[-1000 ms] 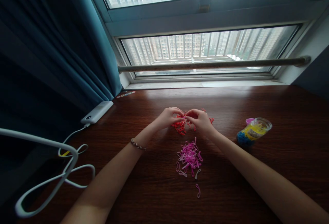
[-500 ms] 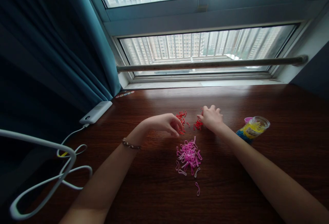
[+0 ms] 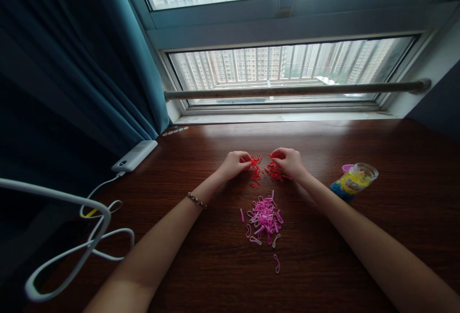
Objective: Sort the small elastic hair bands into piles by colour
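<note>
Brown tabletop (image 3: 201,265); right hand (image 3: 288,162) at red bands (image 3: 275,171) (pinching).

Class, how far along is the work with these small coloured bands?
Done, it seems: most pink bands lie heaped apart from the red.
In hand: the right hand appears to pinch a red band; the left hand is at the left red cluster, its hold unclear.
Left, probably: the two loose red clusters, plus stray pink bands outside the heap.
</note>
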Available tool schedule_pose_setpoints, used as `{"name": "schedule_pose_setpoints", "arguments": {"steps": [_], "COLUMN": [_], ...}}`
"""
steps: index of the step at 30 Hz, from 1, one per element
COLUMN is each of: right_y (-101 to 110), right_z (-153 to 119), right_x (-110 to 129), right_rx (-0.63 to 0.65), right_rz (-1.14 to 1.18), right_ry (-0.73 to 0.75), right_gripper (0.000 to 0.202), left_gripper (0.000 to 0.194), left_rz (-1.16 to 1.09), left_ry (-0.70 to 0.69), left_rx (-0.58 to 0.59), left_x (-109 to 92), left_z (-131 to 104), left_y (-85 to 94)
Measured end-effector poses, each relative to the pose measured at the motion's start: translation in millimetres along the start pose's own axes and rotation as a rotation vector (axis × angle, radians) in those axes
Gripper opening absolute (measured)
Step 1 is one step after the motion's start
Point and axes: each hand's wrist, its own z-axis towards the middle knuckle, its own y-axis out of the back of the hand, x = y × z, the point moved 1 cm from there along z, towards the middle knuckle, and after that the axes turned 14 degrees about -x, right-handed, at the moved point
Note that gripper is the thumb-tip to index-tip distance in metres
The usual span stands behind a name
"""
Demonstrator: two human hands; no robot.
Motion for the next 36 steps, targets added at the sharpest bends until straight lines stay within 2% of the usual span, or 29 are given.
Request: {"name": "schedule_pose_setpoints", "arguments": {"steps": [4,6,8,10,12,14,16,18,21,23,25,28,30,32,36], "right_y": [3.1,8.1,15.3,21.4,23.2,19.7,12.3,3.8,-4.4,-4.6,-2.0,0.9,-1.2,-6.5,-17.1], "right_z": [5.0,7.1,8.6,8.3,5.3,0.2,-5.0,-8.6,-8.6,-4.8,-0.1,4.1,3.2,-0.5,-10.3], "right_x": [-0.9,-0.8,-0.2,0.1,0.0,0.6,2.7,5.7,9.0,7.8,2.7,-8.5,-13.6,-14.5,-5.6], "right_rx": [-0.107,-0.142,-0.144,-0.037,0.177,0.346,0.394,0.368,0.277,0.151,0.008,-0.148,-0.182,-0.161,-0.092], "right_rz": [0.317,0.249,0.038,-0.181,-0.281,-0.243,-0.152,-0.079,-0.006,0.093,0.149,0.049,-0.004,0.003,0.057], "right_ry": [-0.069,-0.076,-0.072,-0.104,-0.167,-0.202,-0.180,-0.139,-0.087,-0.052,-0.033,0.011,0.054,0.085,0.136], "right_gripper": [0.019,0.019,0.015,0.017,0.026,0.028,0.021,0.013,0.006,0.012,0.015,0.018,0.022,0.025,0.024], "left_gripper": [0.022,0.025,0.029,0.031,0.036,0.046,0.049,0.044,0.028,0.020,0.018,0.016,0.020,0.026,0.031], "left_rz": [-0.169,-0.173,-0.130,-0.035,0.090,0.166,0.175,0.155,0.090,0.046,0.038,0.074,0.087,0.062,-0.051], "left_ry": [0.013,0.024,0.035,0.030,0.049,0.087,0.089,0.039,-0.035,-0.049,-0.046,-0.038,-0.056,-0.103,-0.175], "left_rx": [-0.105,-0.143,-0.172,-0.183,-0.151,-0.050,0.057,0.107,0.101,0.039,-0.071,-0.232,-0.277,-0.240,-0.084], "left_x": [4.1,8.8,13.2,15.6,15.6,13.6,9.9,5.8,1.4,0.7,2.1,6.9,10.2,11.9,10.1], "left_z": [4.8,7.0,8.3,8.2,6.4,3.3,-0.4,-3.8,-6.8,-6.5,-4.7,-1.1,0.0,-0.6,-4.6], "left_y": [1.3,1.9,2.3,3.0,3.9,3.7,1.6,-2.1,-8.9,-11.7,-12.1,-10.8,-11.1,-13.1,-18.3]}}
